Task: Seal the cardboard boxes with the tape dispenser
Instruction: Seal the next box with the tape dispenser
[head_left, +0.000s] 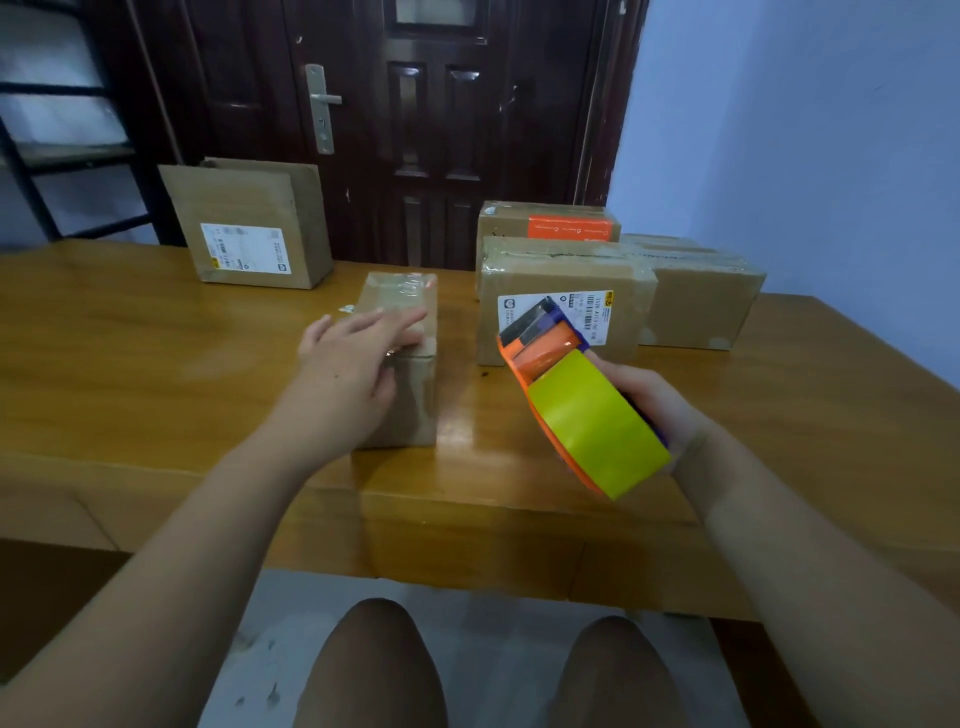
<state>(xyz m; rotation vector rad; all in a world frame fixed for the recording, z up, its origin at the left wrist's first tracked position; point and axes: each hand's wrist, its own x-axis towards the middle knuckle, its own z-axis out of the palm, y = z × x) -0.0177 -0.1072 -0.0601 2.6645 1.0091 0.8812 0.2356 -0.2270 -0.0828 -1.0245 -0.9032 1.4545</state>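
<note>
Flat left hand (353, 358) on a small box (410, 400), right hand (657, 410) gripping the tape dispenser (576, 410).
The left fingers lie straight and slightly spread on the taped top of the small box, which stands on the table (130, 338) directly beneath them. The right fingers are curled round the dispenser's handle, holding it in the air to the right of the left fingertips. Just beyond the right fingers sits a labelled box (561, 270).

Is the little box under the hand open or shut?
Shut. The small box has its top flaps lying flat with shiny clear tape across them, and the left hand rests flat on top.
</note>
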